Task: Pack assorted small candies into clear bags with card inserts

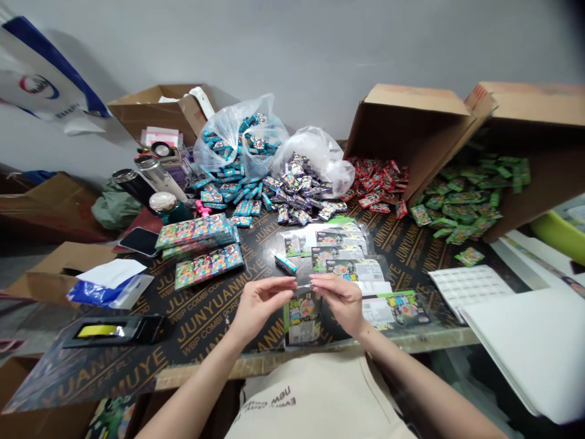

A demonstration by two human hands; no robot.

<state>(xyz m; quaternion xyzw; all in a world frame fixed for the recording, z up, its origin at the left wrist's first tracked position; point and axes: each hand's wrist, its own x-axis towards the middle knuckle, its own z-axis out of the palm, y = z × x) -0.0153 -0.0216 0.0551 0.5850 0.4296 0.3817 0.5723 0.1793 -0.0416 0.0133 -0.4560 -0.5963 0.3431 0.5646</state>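
Left hand (258, 311) and right hand (340, 302) both narrow, fingertips (292, 282) pinching a small clear plastic piece (303, 284) from either side, just above a printed blister card (302, 320). The card lies near the front edge of the black plywood worktop (205, 323); a loose teal packet (286, 263) and further cards (338, 244) lie just beyond. Risk: the thin piece, held only by fingertips, could slip among the cards; a careless wrist could push the card over the edge.

Small clear plastic piece (303, 284), pinched, above printed card (301, 319)
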